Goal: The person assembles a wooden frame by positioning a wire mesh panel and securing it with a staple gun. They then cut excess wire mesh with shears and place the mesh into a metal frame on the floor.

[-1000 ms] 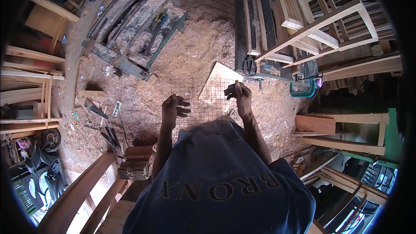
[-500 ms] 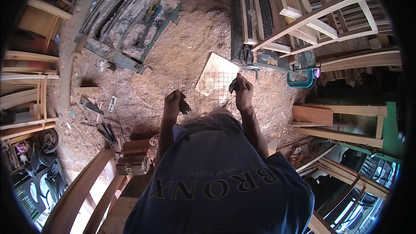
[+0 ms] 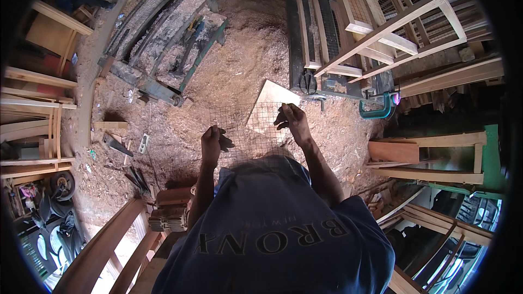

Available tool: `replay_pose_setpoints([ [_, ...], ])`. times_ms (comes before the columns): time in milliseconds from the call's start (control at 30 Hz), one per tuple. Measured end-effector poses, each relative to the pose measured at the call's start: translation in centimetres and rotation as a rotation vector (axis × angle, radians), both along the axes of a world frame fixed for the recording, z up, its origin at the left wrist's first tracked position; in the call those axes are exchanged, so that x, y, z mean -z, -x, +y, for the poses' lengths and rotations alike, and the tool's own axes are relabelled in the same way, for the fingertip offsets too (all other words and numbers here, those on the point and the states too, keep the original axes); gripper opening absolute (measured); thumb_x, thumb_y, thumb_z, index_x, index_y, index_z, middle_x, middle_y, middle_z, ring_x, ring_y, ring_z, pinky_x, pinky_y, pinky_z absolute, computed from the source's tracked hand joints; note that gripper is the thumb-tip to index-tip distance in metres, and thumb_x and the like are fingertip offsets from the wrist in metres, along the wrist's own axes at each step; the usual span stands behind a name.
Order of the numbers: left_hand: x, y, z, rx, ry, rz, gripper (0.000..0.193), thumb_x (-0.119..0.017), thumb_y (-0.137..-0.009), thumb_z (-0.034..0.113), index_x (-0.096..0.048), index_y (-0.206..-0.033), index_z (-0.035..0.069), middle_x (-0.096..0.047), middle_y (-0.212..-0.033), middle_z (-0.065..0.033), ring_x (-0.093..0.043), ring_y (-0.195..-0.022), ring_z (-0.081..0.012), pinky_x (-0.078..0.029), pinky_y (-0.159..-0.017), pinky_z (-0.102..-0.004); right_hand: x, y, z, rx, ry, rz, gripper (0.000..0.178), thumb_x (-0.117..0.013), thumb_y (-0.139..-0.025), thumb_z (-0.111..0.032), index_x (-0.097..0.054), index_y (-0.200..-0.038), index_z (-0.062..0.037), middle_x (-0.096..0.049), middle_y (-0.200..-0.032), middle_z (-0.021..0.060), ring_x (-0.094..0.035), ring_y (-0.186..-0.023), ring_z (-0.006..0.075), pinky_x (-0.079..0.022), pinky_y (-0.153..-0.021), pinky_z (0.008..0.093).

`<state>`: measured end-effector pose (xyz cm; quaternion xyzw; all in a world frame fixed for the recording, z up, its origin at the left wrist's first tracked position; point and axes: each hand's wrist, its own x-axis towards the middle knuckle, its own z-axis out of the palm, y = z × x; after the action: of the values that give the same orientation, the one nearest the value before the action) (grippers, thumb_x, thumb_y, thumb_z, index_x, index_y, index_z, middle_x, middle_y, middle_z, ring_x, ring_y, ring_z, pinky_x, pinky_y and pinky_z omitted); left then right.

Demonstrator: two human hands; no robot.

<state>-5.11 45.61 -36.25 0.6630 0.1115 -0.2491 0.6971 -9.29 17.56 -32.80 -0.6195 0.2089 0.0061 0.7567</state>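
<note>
A square piece of wire mesh (image 3: 239,125) hangs between my two hands, in front of my body and above the floor. At its left edge, my left hand (image 3: 214,142) is closed on the wire. My right hand (image 3: 292,121) pinches the mesh near its upper right corner. Both sets of fingers look dark and partly shadowed. Through the mesh's right part shows a pale flat board (image 3: 271,98) lying on the shavings beyond. The mesh's near edge meets my dark shirt, so that part is hard to make out.
Wood shavings cover the floor (image 3: 245,49). A bench with metal rails (image 3: 163,38) stands far left. Wooden frames (image 3: 376,38) rest on a dark bench at far right, with scissors (image 3: 308,80) and a green clamp (image 3: 381,108) at its near end. A handsaw (image 3: 116,145) lies left.
Both hands have shifted slightly left and nearer with the mesh still between them. The surroundings sit a little differently in the picture, as the head has moved.
</note>
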Motion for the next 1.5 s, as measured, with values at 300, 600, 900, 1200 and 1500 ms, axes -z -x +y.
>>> replay_pose_setpoints([
  [300, -5.8, -0.5, -2.8, -0.164, -0.802, -0.751, 0.054, -0.069, -0.086, 0.020, -0.049, -0.133, 0.001, -0.036, -0.145, -0.0217, -0.033, -0.137, -0.0383, -0.026, -0.112, -0.0533, -2.4, -1.5, 1.6, -0.013, 0.086, -0.138, 0.033, -0.049, -0.103, -0.028, -0.060, -0.109, 0.0024, -0.061, -0.070, 0.0055, -0.059, -0.060, 0.0101, -0.048, -0.054, 0.0260],
  [600, -13.6, -5.5, -6.0, 0.268, -0.643, -1.287, 0.018, -0.065, -0.088, 0.019, -0.066, -0.100, 0.005, -0.064, -0.107, -0.0127, -0.059, -0.105, -0.0315, -0.042, -0.097, -0.0435, -7.2, -1.6, 4.8, -0.066, -0.213, -0.305, 0.022, -0.051, -0.101, -0.017, -0.060, -0.106, 0.0016, -0.062, -0.074, 0.0121, -0.063, -0.058, 0.0182, -0.046, -0.043, 0.0279],
  [900, -13.3, -3.6, -6.2, 0.270, -0.445, -0.969, 0.031, -0.067, -0.090, 0.032, -0.063, -0.075, 0.005, -0.056, -0.058, -0.0119, -0.055, -0.050, -0.0278, -0.042, -0.051, -0.0376, -5.4, -0.7, 5.3, -0.196, -0.378, -0.530, 0.021, -0.059, -0.094, -0.006, -0.061, -0.113, 0.0022, -0.067, -0.102, 0.0152, -0.064, -0.085, 0.0230, -0.053, -0.073, 0.0370],
  [1200, -14.1, -3.1, -6.1, 0.253, -0.530, -0.916, 0.033, -0.065, -0.090, 0.037, -0.066, -0.077, 0.006, -0.058, -0.058, -0.0124, -0.060, -0.054, -0.0304, -0.045, -0.054, -0.0395, -4.3, -0.8, 5.7, -0.194, -0.388, -0.530, 0.026, -0.065, -0.090, -0.008, -0.063, -0.114, 0.0022, -0.067, -0.102, 0.0133, -0.064, -0.083, 0.0242, -0.052, -0.073, 0.0374],
  [1500, -13.8, -3.3, -6.9, 0.256, -0.493, -0.930, 0.031, -0.065, -0.090, 0.035, -0.066, -0.076, 0.008, -0.059, -0.058, -0.0112, -0.060, -0.052, -0.0288, -0.045, -0.052, -0.0387, -4.4, -0.9, 5.6, -0.201, -0.377, -0.608, 0.029, -0.066, -0.086, 0.001, -0.062, -0.114, 0.0015, -0.067, -0.103, 0.0149, -0.066, -0.085, 0.0246, -0.054, -0.075, 0.0386],
])
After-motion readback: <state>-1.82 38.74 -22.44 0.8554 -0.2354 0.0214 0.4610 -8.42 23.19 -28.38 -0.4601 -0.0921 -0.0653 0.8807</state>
